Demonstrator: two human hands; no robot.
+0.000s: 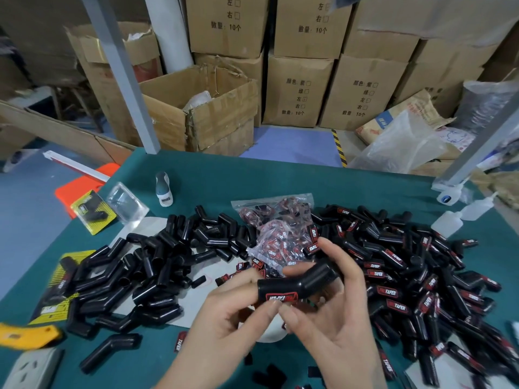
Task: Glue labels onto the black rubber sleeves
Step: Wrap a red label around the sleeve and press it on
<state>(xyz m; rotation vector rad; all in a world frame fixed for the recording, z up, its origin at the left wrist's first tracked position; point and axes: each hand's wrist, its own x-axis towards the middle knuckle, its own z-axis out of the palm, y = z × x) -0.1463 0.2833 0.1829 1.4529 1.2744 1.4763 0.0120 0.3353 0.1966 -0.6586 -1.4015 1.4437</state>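
Observation:
A bent black rubber sleeve point(303, 282) with a red and black label point(280, 297) on its near arm is held over the green table. My left hand point(224, 313) pinches its labelled end, thumb pressed against the label's lower edge. My right hand point(331, 310) grips the other arm, fingers curled round it, thumb meeting the left thumb under the label. A pile of plain sleeves point(157, 262) lies to the left. Labelled sleeves point(415, 279) are heaped on the right. Clear bags of labels point(280, 231) lie just beyond my hands.
Two squeeze bottles point(449, 221) stand at the right edge, a small white bottle point(163, 189) at the back left. Yellow packaging cards point(92, 211), a clear blister shell point(126, 204), a yellow tool point(25, 334) and a power strip point(31, 369) lie left. Cardboard boxes point(213, 113) stand behind.

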